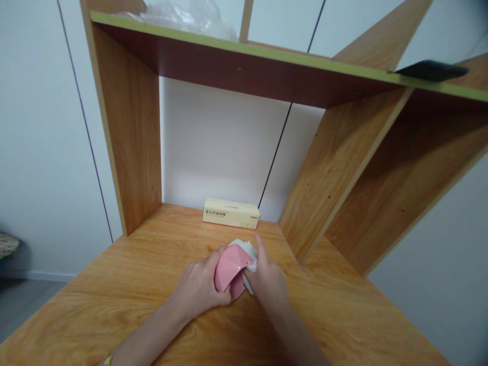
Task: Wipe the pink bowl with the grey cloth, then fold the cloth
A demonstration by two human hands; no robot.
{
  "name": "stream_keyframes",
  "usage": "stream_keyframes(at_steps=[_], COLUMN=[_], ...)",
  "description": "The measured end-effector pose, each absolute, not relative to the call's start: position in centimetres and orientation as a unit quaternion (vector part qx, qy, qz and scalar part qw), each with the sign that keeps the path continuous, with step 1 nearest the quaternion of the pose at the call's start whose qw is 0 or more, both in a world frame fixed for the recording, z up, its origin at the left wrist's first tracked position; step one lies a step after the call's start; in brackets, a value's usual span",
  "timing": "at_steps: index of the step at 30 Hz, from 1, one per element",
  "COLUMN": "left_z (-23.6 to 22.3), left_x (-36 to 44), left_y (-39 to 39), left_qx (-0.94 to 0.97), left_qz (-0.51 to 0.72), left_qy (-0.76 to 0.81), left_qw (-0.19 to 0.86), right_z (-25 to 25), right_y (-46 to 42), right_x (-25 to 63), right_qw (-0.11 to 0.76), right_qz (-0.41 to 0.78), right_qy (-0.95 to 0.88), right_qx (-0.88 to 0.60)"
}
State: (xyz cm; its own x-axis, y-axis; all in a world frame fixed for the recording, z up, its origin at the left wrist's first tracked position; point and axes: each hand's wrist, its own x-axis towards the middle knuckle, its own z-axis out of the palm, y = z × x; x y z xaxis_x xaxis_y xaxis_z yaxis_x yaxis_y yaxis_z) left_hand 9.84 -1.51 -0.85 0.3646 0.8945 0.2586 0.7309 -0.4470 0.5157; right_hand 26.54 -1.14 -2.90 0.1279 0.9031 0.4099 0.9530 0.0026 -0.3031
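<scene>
left forearm (pixel 152 333): nearest me, slanting in from the lower edge, a yellowish band (pixel 108 361) around it.
right forearm (pixel 299 330): slants in from the lower right, bare.
left hand (pixel 202 282): closed on the pink bowl, fingers behind its wall and thumb at the near side.
right hand (pixel 269 279): gripping the white cloth against the bowl, my index finger stretched out toward the box.
pink bowl (pixel 231 264): smooth, slightly glossy, with angular folds in its wall; tilted between my hands, over the middle of the tabletop. whether it touches the wood i cannot tell.
white cloth (pixel 249 290): soft and crumpled, bunched at the bowl's far and right sides; cloth or paper, i cannot tell.
room around my hands: wood runs on to both sides, wider on my left; on my right the upright panel (pixel 324 173) stands near, its front edge angled toward me.
tabletop (pixel 145 269): warm brown wood grain, its left edge slanting away.
box (pixel 231 213): long, cream, dark printed characters, red along the bottom; lying beyond my hands, near the wall.
shelf (pixel 267 51): yellow-green front edge, dark reddish underside, carrying crinkled clear plastic (pixel 190 18) and a flat black object (pixel 430 70).
wall (pixel 224 142): white, crossed by thin dark seams.
floor (pixel 32 300): grey, low on the left.
</scene>
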Motion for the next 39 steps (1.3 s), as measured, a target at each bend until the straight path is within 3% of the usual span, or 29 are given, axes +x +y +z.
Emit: stream_keyframes(at_steps=[5,12,20,23,27,32,35,39], left_z=[-0.2,0.0,-1.5,-2.1,-1.9,-0.7,-0.1,0.1], left_x=[9.7,9.1,8.8,9.5,9.6,9.9,10.1,10.0], left_y=[-1.7,-1.1,-0.1,-0.3,-0.5,-1.5,-2.1,-2.0], left_qx=[0.819,0.832,0.758,0.753,0.743,0.772,0.793,0.800], left_qz=[0.223,0.238,0.363,0.391,0.381,0.317,0.292,0.279], left_qy=[0.502,0.469,0.464,0.425,0.459,0.484,0.470,0.473], left_qw=[0.166,0.176,0.282,0.316,0.302,0.263,0.254,0.241], right_z=[-2.3,-2.4,-3.4,-4.1,-3.8,-1.9,-1.5,-1.6], right_y=[-1.9,-1.6,-1.0,-0.7,-0.8,-1.8,-2.2,-1.8], right_x=[26.5,26.4,26.2,25.8,25.4,25.7,26.0,26.3], right_qw=[0.288,0.262,0.470,0.493,0.421,0.256,0.251,0.234], right_qz=[-0.153,-0.003,0.168,0.192,0.121,-0.109,-0.185,-0.161], right_qy=[-0.694,-0.690,-0.559,-0.552,-0.580,-0.614,-0.645,-0.670], right_qx=[-0.642,-0.675,-0.662,-0.645,-0.687,-0.739,-0.697,-0.686])
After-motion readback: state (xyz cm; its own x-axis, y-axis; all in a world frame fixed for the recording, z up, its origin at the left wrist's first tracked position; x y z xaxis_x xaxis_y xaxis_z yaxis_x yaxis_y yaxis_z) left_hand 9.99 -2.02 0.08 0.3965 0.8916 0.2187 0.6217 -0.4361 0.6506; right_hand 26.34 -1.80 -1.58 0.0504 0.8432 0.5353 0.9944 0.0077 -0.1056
